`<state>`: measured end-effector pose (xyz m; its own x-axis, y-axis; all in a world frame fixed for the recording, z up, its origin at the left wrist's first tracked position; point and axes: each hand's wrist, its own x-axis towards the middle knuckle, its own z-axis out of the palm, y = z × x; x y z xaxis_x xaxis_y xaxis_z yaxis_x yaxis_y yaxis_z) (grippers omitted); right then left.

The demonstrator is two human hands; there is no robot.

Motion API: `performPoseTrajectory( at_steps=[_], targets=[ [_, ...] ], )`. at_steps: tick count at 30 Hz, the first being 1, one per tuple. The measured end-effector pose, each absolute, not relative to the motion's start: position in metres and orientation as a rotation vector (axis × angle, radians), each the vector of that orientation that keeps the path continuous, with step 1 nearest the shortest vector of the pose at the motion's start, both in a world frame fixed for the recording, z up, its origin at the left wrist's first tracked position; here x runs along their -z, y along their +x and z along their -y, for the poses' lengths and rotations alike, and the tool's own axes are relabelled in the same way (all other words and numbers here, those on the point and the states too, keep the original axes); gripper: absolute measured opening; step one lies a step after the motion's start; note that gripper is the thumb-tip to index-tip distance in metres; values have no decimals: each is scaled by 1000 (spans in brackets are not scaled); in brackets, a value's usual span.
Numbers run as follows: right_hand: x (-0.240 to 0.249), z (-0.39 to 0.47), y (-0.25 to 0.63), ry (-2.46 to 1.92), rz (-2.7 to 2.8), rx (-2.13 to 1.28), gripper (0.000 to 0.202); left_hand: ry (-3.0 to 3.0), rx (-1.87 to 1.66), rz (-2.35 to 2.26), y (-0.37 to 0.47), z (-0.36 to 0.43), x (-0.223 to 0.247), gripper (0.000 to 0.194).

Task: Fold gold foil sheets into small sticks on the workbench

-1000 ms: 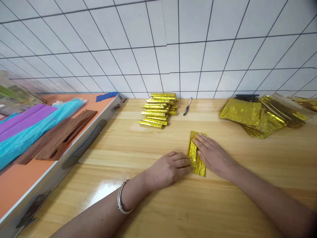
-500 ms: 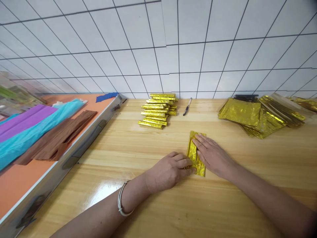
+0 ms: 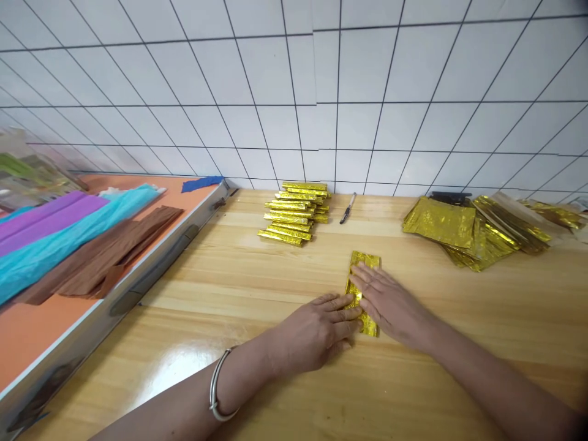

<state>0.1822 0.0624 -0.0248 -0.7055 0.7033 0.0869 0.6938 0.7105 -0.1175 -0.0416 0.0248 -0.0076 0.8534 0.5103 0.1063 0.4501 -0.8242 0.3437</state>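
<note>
Resting on the gold foil piece (image 3: 367, 260) with the right hand (image 3: 392, 303), palm down, fingers out straight and laid on top rather than wrapped around. Covering the foil's middle from the right; leaving far and near ends visible. Touching the same foil from the left with the left hand (image 3: 319, 331), fingers stretched and slightly fanned, tips on the near half, close to the right thumb. Can't tell about contact between the two hands. Wearing a silver bracelet (image 3: 215, 392) on the left wrist.

Lying flat under both hands on the wood-grain bench (image 3: 220, 294), long side pointing away. Beyond, to the left: folded gold strips (image 3: 294, 214), heaped near the wall (image 3: 275, 67). Just right of those: pen (image 3: 348, 208), dark end nearer. Farther right: overlapping gold sheets (image 3: 441, 223). Far left: orange surface (image 3: 27, 337), carrying purple (image 3: 50, 217), turquoise (image 3: 92, 239) and brown sheets (image 3: 114, 257).
</note>
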Motion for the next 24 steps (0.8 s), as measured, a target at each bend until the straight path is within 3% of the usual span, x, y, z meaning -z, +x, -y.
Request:
performPoseTrajectory(
  at_steps=[5,24],
  targets=[
    [27,-65,185,-1088,2859,-240,54,2665,-210,-768,-43,-20,1,48],
    [32,-125,183,-1288,2698,-121,58,2687,-289,-737,-46,-18,11,60]
  ],
)
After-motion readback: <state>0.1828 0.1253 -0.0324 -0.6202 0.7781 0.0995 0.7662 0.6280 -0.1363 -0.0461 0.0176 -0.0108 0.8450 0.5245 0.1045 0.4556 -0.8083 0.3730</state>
